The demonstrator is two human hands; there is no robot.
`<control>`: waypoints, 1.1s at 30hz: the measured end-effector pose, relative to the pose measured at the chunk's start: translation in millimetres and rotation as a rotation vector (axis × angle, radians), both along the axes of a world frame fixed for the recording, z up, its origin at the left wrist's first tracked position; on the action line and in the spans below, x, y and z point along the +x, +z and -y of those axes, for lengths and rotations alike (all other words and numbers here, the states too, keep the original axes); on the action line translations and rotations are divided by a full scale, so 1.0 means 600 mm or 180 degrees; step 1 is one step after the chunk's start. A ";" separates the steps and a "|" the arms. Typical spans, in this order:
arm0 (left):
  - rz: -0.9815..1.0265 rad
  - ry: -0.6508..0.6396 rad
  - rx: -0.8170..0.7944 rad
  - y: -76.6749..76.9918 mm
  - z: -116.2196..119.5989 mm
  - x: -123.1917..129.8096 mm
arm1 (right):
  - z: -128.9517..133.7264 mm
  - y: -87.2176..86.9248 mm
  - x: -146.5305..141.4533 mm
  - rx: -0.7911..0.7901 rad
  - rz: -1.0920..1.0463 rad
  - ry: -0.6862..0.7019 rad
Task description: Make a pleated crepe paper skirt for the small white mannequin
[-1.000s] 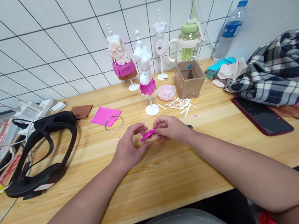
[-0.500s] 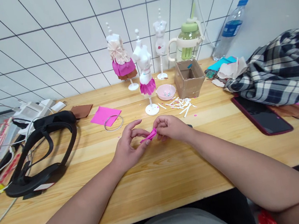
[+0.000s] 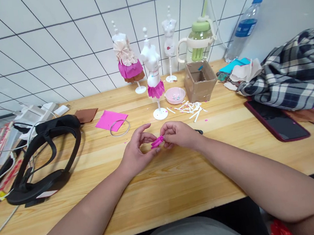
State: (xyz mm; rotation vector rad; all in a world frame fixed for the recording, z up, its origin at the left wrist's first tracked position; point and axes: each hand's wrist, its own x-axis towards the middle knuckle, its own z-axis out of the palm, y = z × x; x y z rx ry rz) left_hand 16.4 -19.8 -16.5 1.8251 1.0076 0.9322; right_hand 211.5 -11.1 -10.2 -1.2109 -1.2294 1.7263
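My right hand (image 3: pixel 178 134) pinches one end of a small pleated pink strip (image 3: pixel 156 142), of paper or thin cloth. The thumb and fingertips of my left hand (image 3: pixel 136 149) close lightly on the strip's other, fanned end. Just beyond my hands stands a white mini dress form (image 3: pixel 150 58) wearing a ruffled pink skirt (image 3: pixel 156 90). A flat pink sheet (image 3: pixel 109 118) lies beyond my left hand, partly under a thin metal ring (image 3: pixel 120 134). A small black object (image 3: pixel 199 131) is mostly hidden behind my right wrist.
Behind stand a dressed form (image 3: pixel 128 57) and a bare one (image 3: pixel 169 38). A pink bowl (image 3: pixel 176 101), white paper scraps (image 3: pixel 192 108), a cardboard box (image 3: pixel 201 84) and a green-lidded jug (image 3: pixel 200 42) are near. A black headset (image 3: pixel 46 159) lies left; a phone (image 3: pixel 275 119) lies right.
The pink strip looks shorter and more gathered between my fingers, its fanned end turned a little. Both hands stay nearly in place. The view has shifted slightly.
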 end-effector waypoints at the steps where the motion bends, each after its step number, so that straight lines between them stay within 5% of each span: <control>1: -0.0014 0.0001 -0.0039 0.000 0.000 0.000 | 0.000 0.000 -0.001 0.0008 -0.0016 0.0027; 8: -0.0076 0.0081 -0.0056 0.002 -0.001 0.000 | 0.006 0.011 0.005 0.0205 0.0117 0.0265; 13: -0.0128 0.0121 -0.0118 0.000 -0.002 -0.001 | 0.017 0.015 0.009 0.1542 0.0861 0.0480; 16: -0.0053 0.0071 -0.0121 -0.002 -0.003 -0.001 | 0.020 0.009 0.007 0.1879 0.1038 0.0448; 33: -0.0159 -0.0003 -0.0046 0.010 0.003 0.002 | 0.016 0.008 0.001 0.1351 0.0993 0.0161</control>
